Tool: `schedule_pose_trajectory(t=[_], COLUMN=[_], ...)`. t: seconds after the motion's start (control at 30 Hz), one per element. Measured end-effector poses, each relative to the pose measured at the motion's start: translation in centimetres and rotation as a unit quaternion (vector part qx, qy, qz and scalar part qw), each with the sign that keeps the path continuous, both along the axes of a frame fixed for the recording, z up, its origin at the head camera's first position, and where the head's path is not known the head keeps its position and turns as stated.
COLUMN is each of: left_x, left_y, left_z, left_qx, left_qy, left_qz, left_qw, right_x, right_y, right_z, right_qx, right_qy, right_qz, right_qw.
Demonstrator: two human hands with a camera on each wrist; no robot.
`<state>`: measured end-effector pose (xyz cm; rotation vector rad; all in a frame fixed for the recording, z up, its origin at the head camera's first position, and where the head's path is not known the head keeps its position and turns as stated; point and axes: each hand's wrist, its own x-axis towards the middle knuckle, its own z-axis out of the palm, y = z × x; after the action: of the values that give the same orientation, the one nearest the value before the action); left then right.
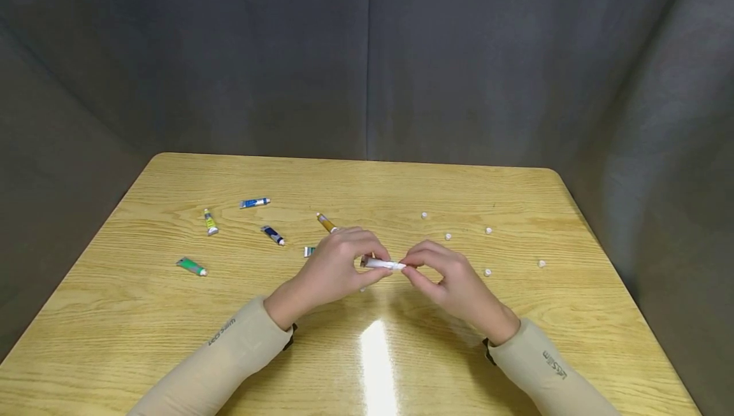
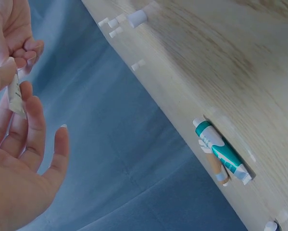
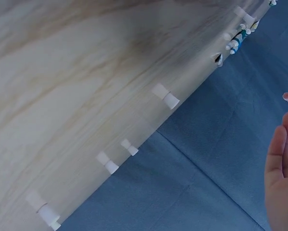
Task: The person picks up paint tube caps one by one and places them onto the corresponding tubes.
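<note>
My left hand [image 1: 344,263] pinches a small white paint tube [image 1: 378,264] between thumb and fingers, above the middle of the table. The tube lies nearly level in the head view, its cap end pointing right. At that end my right hand [image 1: 453,276] pinches the tip with thumb and forefinger, where the fingertips hide the cap. In the left wrist view the tube's pale, flat end [image 2: 16,103] shows below the left thumb. Just behind the left hand lie an ochre paint tube [image 1: 326,222] and a partly covered teal paint tube [image 2: 223,151].
Left on the table lie a green tube [image 1: 192,267], a yellow tube [image 1: 210,222], a blue tube [image 1: 255,202] and a dark blue tube [image 1: 273,236]. Several loose white caps, one nearer the middle [image 1: 448,236] and one farther right [image 1: 541,264], are scattered beyond the right hand.
</note>
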<state>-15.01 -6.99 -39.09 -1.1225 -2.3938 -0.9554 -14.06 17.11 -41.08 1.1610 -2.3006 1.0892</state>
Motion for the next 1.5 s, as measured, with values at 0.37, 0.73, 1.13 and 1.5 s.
schedule_pose_trajectory(t=[0.37,0.73,1.13,1.5], left_x=[-0.21,-0.18,0.03,0.03], left_y=[-0.2,-0.34,-0.31,-0.43], left_z=[-0.13,-0.32,-0.45,-0.41], left_qx=[-0.009,-0.003,-0.004,-0.005], left_qy=[-0.02,-0.016,-0.015,-0.011], left_qz=[0.01,-0.001,-0.008,0.002], left_qw=[0.9997,0.9999,0.9998,0.9999], right_x=[-0.06,0.04,0.25,-0.14], right_y=[0.3,-0.21,-0.26,0.09], right_z=[-0.42,-0.47,-0.53,-0.45], right_qx=[-0.006,-0.022,-0.002,0.009], right_qy=[0.017,0.036,-0.017,-0.024], right_qz=[-0.002,0.023,0.005,0.008], right_qw=[1.0,0.999,1.0,1.0])
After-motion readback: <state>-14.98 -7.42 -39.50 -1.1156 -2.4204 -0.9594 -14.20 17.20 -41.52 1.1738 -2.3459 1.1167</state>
